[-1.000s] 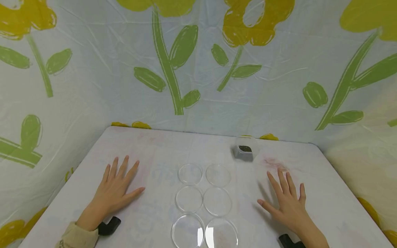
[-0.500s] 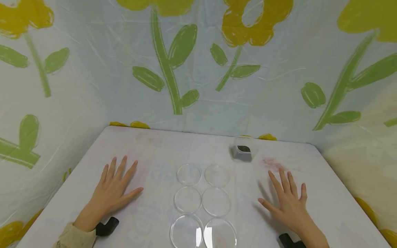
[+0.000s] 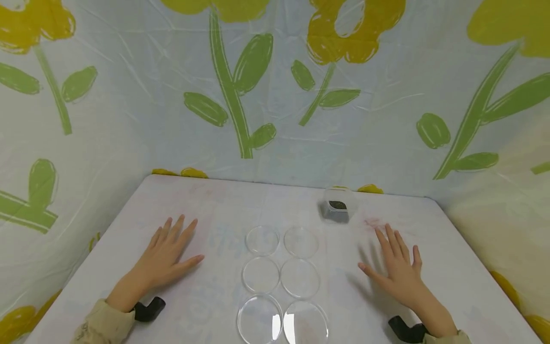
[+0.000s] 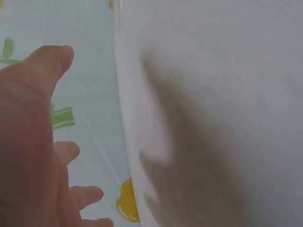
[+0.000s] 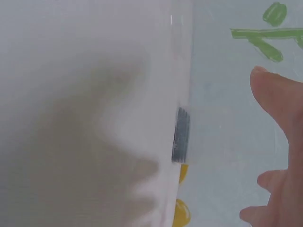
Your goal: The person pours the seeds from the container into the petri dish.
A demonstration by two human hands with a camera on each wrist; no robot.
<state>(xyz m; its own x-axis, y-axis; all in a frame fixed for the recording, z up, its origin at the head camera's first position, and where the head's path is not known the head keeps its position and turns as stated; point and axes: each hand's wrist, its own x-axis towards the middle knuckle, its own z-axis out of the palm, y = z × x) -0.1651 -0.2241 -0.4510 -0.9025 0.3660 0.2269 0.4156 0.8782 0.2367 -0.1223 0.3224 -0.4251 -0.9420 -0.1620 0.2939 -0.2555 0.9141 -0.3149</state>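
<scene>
Left hand (image 3: 163, 258) and right hand (image 3: 399, 277) over the bench (image 3: 227, 196), each grip with fingers apart, holding nothing. Six clear round dishes (image 3: 300, 278) between them, two columns of three, set close. Small clear tub (image 3: 336, 215) with dark contents (image 3: 337, 205) near the far edge, ahead of the right hand.

Risks: a sideways sweep of either hand could knock the dishes out of line, their rims being so close; transparency makes misjudging an edge likely. A bumped tub could spill.

No brands or labels seen; faint bluish marks (image 3: 225, 239) left of the dishes might be lettering, unreadable.
</scene>
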